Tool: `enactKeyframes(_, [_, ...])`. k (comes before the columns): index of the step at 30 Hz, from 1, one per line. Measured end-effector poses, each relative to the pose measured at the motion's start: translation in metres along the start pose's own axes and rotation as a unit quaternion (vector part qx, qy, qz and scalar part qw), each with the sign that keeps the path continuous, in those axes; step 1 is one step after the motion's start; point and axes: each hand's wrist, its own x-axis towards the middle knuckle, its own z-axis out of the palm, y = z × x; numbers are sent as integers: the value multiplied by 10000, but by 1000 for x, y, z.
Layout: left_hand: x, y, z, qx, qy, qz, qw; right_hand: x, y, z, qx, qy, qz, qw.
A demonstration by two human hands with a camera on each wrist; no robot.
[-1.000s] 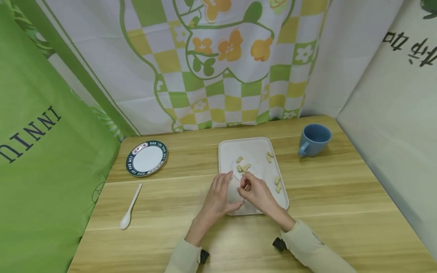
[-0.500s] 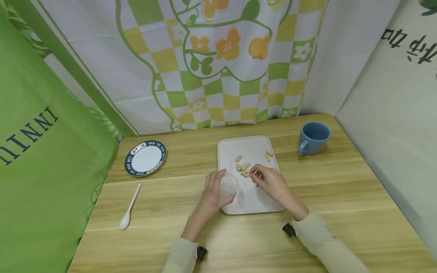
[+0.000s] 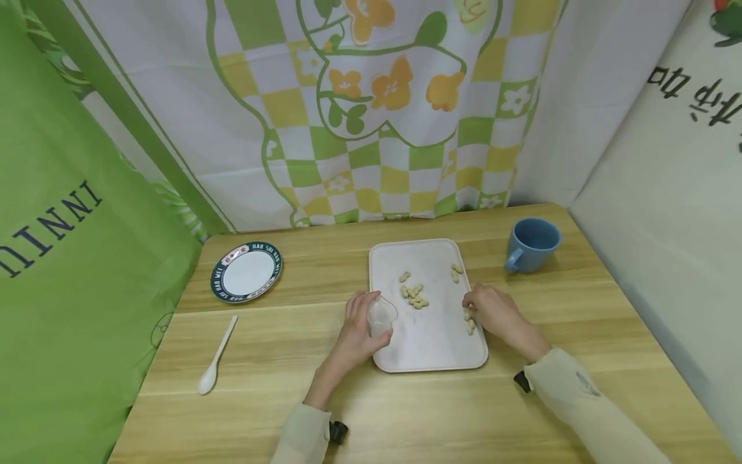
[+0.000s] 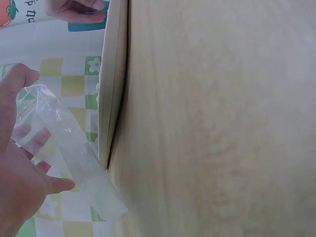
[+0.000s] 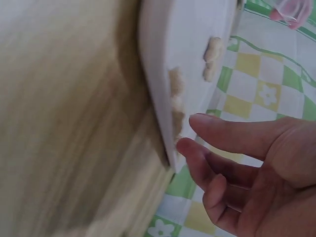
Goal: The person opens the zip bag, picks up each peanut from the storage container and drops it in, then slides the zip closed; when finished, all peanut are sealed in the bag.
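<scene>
My left hand (image 3: 355, 336) holds a clear plastic bag (image 3: 380, 316) by its spread mouth, over the left edge of a white tray (image 3: 431, 348). In the left wrist view the bag (image 4: 81, 158) hangs down past the fingers. My right hand (image 3: 500, 314) is at the tray's right edge, with its fingertips right at a pair of peanuts (image 3: 470, 327). The right wrist view shows a gap between thumb and index finger (image 5: 190, 153), the peanuts (image 5: 176, 94) just beyond. More peanuts (image 3: 416, 299) lie mid-tray, and others (image 3: 456, 272) near its upper right side.
A blue mug (image 3: 533, 245) stands at the back right of the wooden table (image 3: 313, 277). On the left are a dark-rimmed plate (image 3: 247, 272) and a white spoon (image 3: 217, 356). A patterned curtain (image 3: 394, 174) hangs behind the table's back edge.
My right hand has left the bag's mouth and moved right across the tray to the peanuts at the right edge. My left hand has shifted slightly left with the bag.
</scene>
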Motion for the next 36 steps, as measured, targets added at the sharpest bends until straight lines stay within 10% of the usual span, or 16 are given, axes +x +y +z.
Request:
enactKeyframes(22, [4,-1,4,-188,55,-152,9997,7,19,9,-25,-278,-1312,9910])
enactKeyframes(36, [7,-3,4,-343,132,-180,9992,18,-2,9,118,131,-768,9969])
